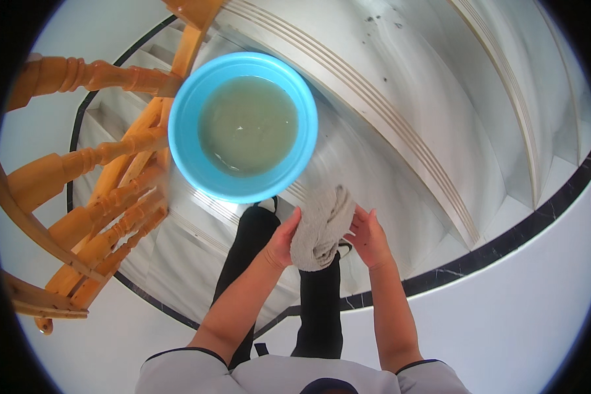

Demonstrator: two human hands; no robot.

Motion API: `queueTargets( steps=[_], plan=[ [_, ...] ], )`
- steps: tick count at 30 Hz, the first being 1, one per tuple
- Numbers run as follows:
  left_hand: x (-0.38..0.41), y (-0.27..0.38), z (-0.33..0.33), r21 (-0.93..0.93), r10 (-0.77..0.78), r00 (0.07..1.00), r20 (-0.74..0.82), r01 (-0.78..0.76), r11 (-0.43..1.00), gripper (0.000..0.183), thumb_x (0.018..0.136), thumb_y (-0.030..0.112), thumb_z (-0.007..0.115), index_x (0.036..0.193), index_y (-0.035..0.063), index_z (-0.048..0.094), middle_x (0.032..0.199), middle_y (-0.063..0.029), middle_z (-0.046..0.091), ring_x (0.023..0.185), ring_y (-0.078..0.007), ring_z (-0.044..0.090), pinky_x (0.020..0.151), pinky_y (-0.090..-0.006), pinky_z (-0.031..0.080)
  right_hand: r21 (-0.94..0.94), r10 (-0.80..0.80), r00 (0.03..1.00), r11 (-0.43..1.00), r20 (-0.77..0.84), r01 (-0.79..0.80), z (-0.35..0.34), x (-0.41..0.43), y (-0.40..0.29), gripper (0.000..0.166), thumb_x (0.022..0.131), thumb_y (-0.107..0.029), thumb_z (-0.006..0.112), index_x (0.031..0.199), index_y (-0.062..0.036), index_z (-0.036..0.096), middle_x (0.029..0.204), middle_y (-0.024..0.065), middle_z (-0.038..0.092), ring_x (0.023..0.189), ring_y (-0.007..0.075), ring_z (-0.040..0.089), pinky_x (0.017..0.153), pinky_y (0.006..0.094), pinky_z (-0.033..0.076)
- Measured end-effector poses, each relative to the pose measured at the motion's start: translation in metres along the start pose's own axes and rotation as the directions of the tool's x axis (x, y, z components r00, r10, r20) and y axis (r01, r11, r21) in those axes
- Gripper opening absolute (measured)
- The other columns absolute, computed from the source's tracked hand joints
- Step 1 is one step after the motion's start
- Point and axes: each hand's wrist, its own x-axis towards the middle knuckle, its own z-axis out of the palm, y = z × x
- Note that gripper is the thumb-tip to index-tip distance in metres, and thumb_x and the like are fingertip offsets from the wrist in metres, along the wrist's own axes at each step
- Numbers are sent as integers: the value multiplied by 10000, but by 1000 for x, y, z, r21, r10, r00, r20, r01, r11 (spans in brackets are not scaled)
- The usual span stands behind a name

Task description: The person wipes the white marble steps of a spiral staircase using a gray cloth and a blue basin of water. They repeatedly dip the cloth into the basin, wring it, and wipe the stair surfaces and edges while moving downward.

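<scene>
A bunched, twisted grey-beige cloth (322, 229) is held between my two hands above the stair treads, in front of my legs. My left hand (284, 240) grips the cloth's left side, its fingers hidden beneath. At the right edge of the cloth is my right hand (369, 236), fingers bent towards it and partly hidden behind; whether they close on it I cannot tell. Beyond the cloth, up and to the left, a round light-blue plastic basin (299, 165) stands on a step, holding cloudy greyish-brown water (248, 125).
Turned wooden balusters (103, 76) of a stair railing stand close by on the left. Pale marble-look steps with ridged nosings (374, 103) curve past the basin, with dark specks on one tread (394, 49). A black skirting strip (453, 273) runs along the white wall.
</scene>
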Motion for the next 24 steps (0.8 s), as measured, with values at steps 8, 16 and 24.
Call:
queueTargets(
  steps=[8,16,24],
  plan=[
    [12,-36,66,969,249,962,-114,52,243,415,878,8,533,1289,10,477,1291,-95,488,1139,-145,482,955,-266,387,-319,-239,971,918,28,236,27,-71,-24,432,851,-242,612,1188,17,534,1115,54,585,1015,139,535,886,265,402],
    [-2,-53,104,885,515,822,-244,-29,465,480,716,-133,440,1136,27,608,934,-30,612,831,-109,537,758,-229,437,-54,-284,826,954,-486,296,-25,-91,-8,250,812,-84,549,1030,29,596,949,64,625,873,145,580,800,272,446],
    [-5,-54,105,941,579,806,-121,279,-191,570,682,-16,621,1231,103,528,1040,-56,550,882,-132,534,755,-252,456,139,-426,886,881,-183,453,-10,-163,-67,398,800,-44,566,1183,55,525,1078,111,607,982,197,580,889,325,434]
  ],
)
